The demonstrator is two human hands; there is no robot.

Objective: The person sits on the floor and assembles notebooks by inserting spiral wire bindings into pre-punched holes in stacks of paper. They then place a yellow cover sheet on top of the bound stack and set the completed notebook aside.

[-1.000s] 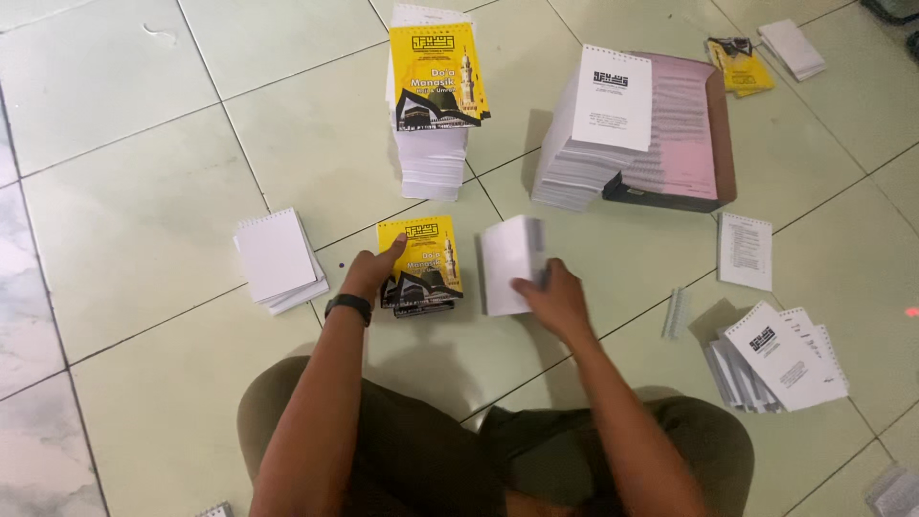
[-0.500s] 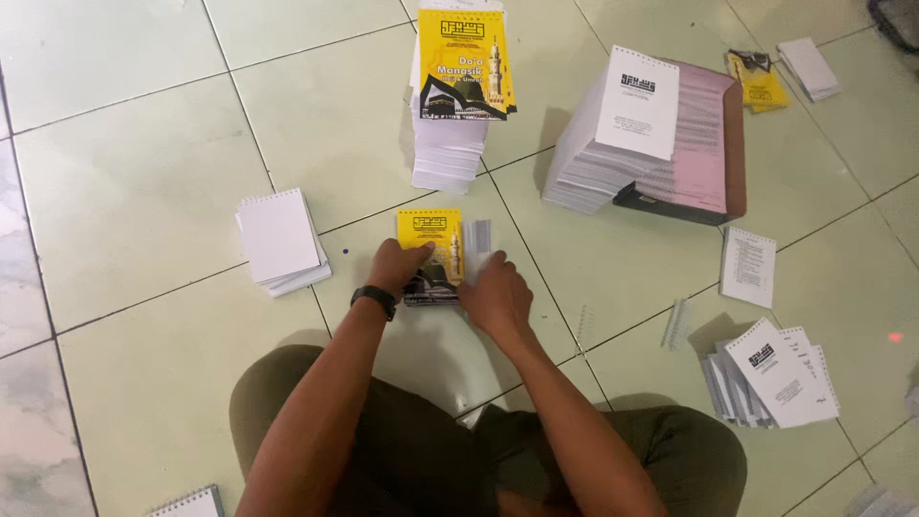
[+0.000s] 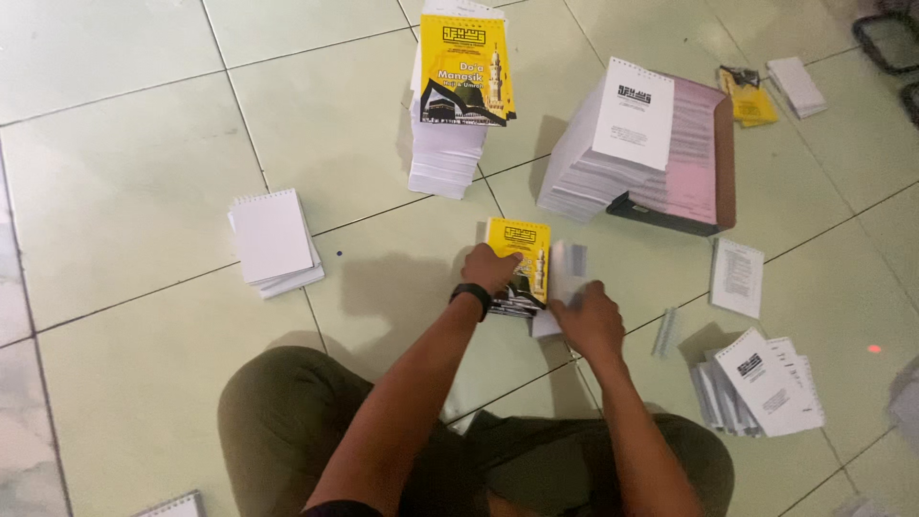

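My left hand (image 3: 490, 268) rests on the yellow booklet (image 3: 520, 260), fingers curled over its left edge, pressing it onto the small pile on the tiled floor (image 3: 124, 191) right in front of my knees. My right hand (image 3: 586, 321) sits just beside it, fingers closed on a white sheet bundle (image 3: 567, 278) that stands against the booklet's right side; the blur there means I can only say it seems pinched. Farther out stands 1 tall stack topped by a yellow cover (image 3: 461, 96), and to its right a slanted white stack in a pink-lined box (image 3: 661, 148). A small white pad pile (image 3: 273, 239) lies well off to my left.
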